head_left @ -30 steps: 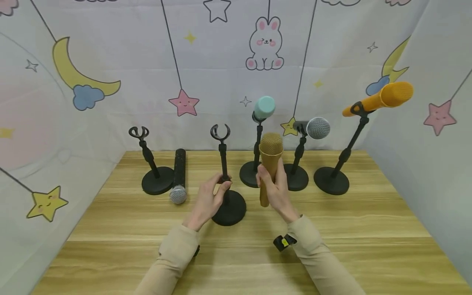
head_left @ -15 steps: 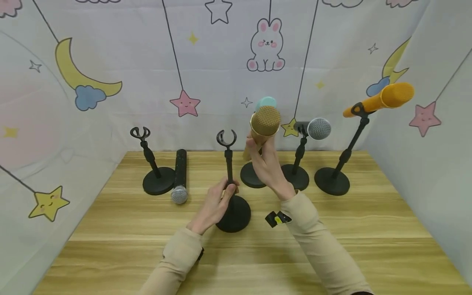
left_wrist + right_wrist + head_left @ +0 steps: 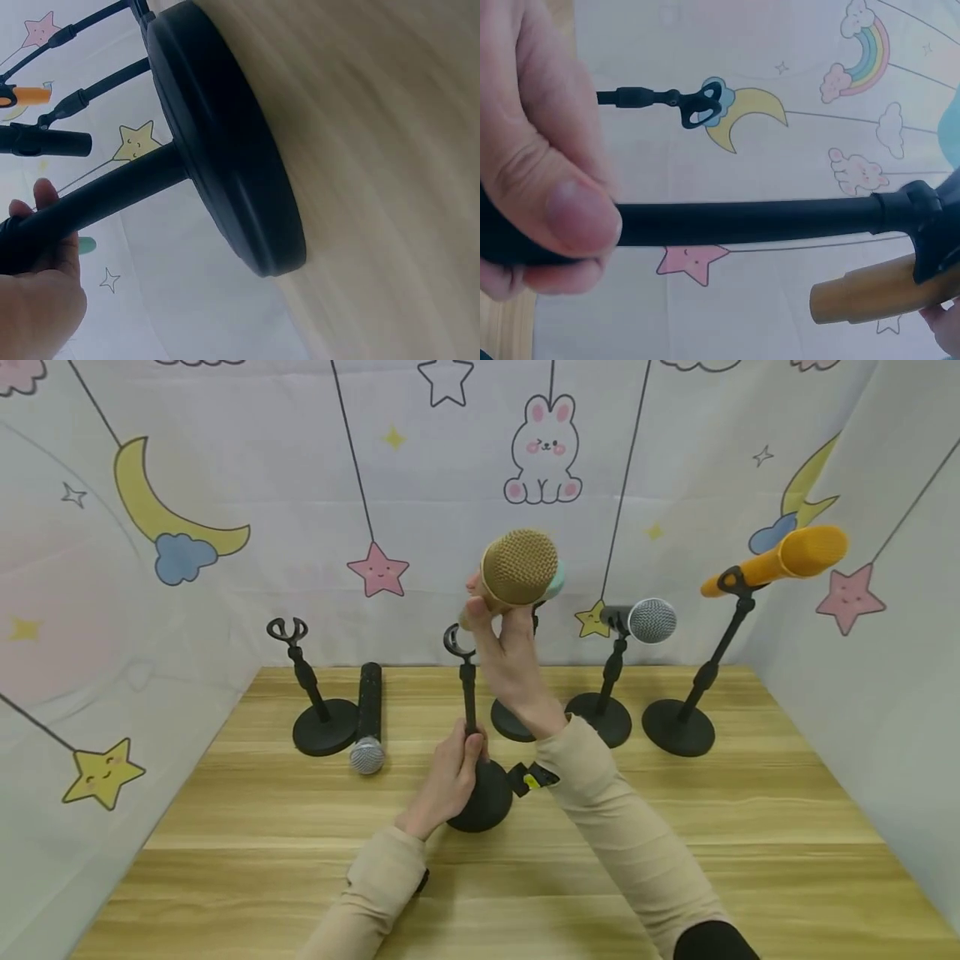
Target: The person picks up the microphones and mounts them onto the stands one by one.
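Note:
My left hand (image 3: 450,777) grips the pole of a black microphone stand; in the left wrist view its round base (image 3: 225,142) shows at the table surface. My right hand (image 3: 517,664) holds a gold microphone (image 3: 521,567), its mesh head toward the head camera, above the stand's clip (image 3: 456,641). In the right wrist view the microphone's handle end (image 3: 862,289) overlaps the clip (image 3: 930,225), and fingertips of the right hand show at the right edge. The hand and microphone hide part of the clip in the head view.
Behind the right hand, a mint microphone (image 3: 557,578) on a stand is mostly hidden. Stands to the right hold a silver-headed microphone (image 3: 651,622) and an orange one (image 3: 810,552). At left, a black microphone (image 3: 370,706) lies beside a bare stand (image 3: 325,727).
My right hand has lifted the gold microphone up and left to the clip, tipping its head toward the camera. The left hand has shifted the stand slightly right and nearer.

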The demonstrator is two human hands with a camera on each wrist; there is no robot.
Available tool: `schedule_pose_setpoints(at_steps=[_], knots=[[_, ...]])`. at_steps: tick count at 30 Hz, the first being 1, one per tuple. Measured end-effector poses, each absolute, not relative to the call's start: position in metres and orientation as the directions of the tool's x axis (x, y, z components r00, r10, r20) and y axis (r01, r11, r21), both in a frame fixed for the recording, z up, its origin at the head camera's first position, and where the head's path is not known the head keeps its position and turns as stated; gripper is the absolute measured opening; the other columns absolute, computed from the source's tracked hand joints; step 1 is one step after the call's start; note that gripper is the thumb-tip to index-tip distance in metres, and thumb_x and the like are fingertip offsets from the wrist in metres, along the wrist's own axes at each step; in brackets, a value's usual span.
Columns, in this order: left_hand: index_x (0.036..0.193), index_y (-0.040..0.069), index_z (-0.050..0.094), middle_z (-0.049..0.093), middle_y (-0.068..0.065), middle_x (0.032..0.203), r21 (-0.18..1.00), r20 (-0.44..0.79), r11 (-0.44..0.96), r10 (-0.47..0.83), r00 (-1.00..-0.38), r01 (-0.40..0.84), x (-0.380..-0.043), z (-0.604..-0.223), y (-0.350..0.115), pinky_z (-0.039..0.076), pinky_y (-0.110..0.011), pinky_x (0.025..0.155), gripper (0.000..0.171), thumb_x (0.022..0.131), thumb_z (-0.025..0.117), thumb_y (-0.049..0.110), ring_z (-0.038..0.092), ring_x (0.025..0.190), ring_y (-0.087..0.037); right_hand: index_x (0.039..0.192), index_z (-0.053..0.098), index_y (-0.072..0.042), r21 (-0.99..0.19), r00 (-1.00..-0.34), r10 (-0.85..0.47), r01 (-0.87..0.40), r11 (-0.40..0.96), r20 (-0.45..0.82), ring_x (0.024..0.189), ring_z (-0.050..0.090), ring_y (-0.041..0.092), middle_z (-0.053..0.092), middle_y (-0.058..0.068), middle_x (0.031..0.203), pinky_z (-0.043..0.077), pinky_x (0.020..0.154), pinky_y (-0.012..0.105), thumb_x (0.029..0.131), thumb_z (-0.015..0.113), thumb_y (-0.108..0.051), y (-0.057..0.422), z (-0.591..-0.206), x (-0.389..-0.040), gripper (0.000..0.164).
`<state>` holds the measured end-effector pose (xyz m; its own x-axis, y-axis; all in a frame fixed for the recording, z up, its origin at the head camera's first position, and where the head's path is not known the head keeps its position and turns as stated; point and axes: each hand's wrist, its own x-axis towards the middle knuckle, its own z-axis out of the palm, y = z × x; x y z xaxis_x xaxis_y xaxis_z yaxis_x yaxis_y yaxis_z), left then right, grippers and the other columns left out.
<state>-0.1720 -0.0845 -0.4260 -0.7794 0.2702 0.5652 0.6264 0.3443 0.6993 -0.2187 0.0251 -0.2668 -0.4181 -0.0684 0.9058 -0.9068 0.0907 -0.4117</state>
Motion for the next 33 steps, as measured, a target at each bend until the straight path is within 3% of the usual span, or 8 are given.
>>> schedule_pose_setpoints(at_steps=[5, 8, 11, 14, 16, 19, 24, 33], knots=[[0.097, 0.005, 0.051, 0.053, -0.007, 0.070, 0.703, 0.575, 0.338, 0.248, -0.780, 0.626, -0.172, -0.428, -0.083, 0.041, -0.023, 0.058, 0.050, 0.108, 0.021, 0.044, 0.046, 0.059, -0.009, 0.111, 0.047, 0.011, -0.380, -0.393, -0.134, -0.918, 0.114, 0.910, 0.078, 0.053, 0.029, 0.057, 0.025, 0.092, 0.046, 0.079, 0.034, 0.103, 0.036, -0.054, 0.017, -0.269, -0.218, 0.066], [0.096, 0.006, 0.050, 0.052, -0.007, 0.068, 0.711, 0.566, 0.344, 0.236, -0.790, 0.613, -0.172, -0.428, -0.082, 0.040, -0.023, 0.057, 0.053, 0.108, 0.019, 0.047, 0.042, 0.058, -0.004, 0.118, 0.044, 0.012, -0.387, -0.405, -0.161, -0.913, 0.132, 0.900, 0.087, 0.056, 0.034, 0.056, 0.028, 0.102, 0.047, 0.088, 0.039, 0.102, 0.040, -0.055, 0.014, -0.273, -0.218, 0.069], [0.096, 0.006, 0.051, 0.052, -0.005, 0.068, 0.727, 0.550, 0.346, 0.223, -0.805, 0.593, -0.172, -0.428, -0.081, 0.040, -0.024, 0.057, 0.054, 0.108, 0.018, 0.048, 0.041, 0.057, -0.003, 0.124, 0.041, 0.012, -0.364, -0.378, -0.152, -0.925, 0.113, 0.913, 0.088, 0.058, 0.034, 0.056, 0.027, 0.101, 0.048, 0.093, 0.043, 0.099, 0.054, -0.053, 0.011, -0.277, -0.222, 0.071], [0.096, 0.007, 0.051, 0.050, -0.003, 0.068, 0.740, 0.541, 0.342, 0.209, -0.814, 0.580, -0.171, -0.428, -0.081, 0.039, -0.024, 0.056, 0.053, 0.108, 0.019, 0.047, 0.040, 0.056, -0.004, 0.122, 0.044, 0.013, -0.307, -0.315, -0.120, -0.948, 0.080, 0.941, 0.087, 0.059, 0.034, 0.059, 0.026, 0.098, 0.050, 0.091, 0.044, 0.093, 0.074, -0.031, 0.009, -0.281, -0.229, 0.061], [0.096, 0.007, 0.051, 0.050, -0.003, 0.067, 0.740, 0.540, 0.346, 0.204, -0.816, 0.577, -0.170, -0.428, -0.080, 0.039, -0.024, 0.055, 0.053, 0.108, 0.019, 0.047, 0.040, 0.055, -0.004, 0.118, 0.049, 0.013, -0.280, -0.286, -0.084, -0.957, 0.079, 0.954, 0.089, 0.060, 0.036, 0.060, 0.028, 0.099, 0.051, 0.090, 0.044, 0.085, 0.079, -0.012, 0.007, -0.284, -0.233, 0.052], [0.095, 0.008, 0.052, 0.050, -0.004, 0.066, 0.739, 0.540, 0.351, 0.202, -0.817, 0.575, -0.171, -0.428, -0.079, 0.038, -0.024, 0.054, 0.054, 0.107, 0.019, 0.049, 0.039, 0.054, -0.004, 0.116, 0.052, 0.013, -0.278, -0.283, -0.045, -0.956, 0.090, 0.958, 0.092, 0.062, 0.038, 0.062, 0.030, 0.101, 0.054, 0.090, 0.042, 0.077, 0.075, 0.004, 0.006, -0.288, -0.235, 0.046], [0.096, 0.007, 0.052, 0.051, -0.006, 0.066, 0.740, 0.543, 0.346, 0.198, -0.816, 0.576, -0.171, -0.428, -0.078, 0.039, -0.023, 0.054, 0.054, 0.107, 0.020, 0.049, 0.040, 0.054, -0.004, 0.117, 0.052, 0.015, -0.299, -0.302, -0.020, -0.950, 0.089, 0.953, 0.092, 0.064, 0.041, 0.061, 0.032, 0.104, 0.056, 0.089, 0.041, 0.081, 0.069, 0.006, 0.004, -0.288, -0.234, 0.041], [0.095, 0.008, 0.053, 0.051, -0.008, 0.065, 0.755, 0.540, 0.325, 0.186, -0.821, 0.570, -0.171, -0.430, -0.079, 0.038, -0.023, 0.054, 0.044, 0.109, 0.026, 0.040, 0.040, 0.054, -0.004, 0.114, 0.052, 0.016, -0.320, -0.321, -0.005, -0.944, 0.082, 0.947, 0.091, 0.064, 0.042, 0.062, 0.033, 0.102, 0.056, 0.088, 0.040, 0.079, 0.070, 0.008, 0.003, -0.288, -0.235, 0.040]])
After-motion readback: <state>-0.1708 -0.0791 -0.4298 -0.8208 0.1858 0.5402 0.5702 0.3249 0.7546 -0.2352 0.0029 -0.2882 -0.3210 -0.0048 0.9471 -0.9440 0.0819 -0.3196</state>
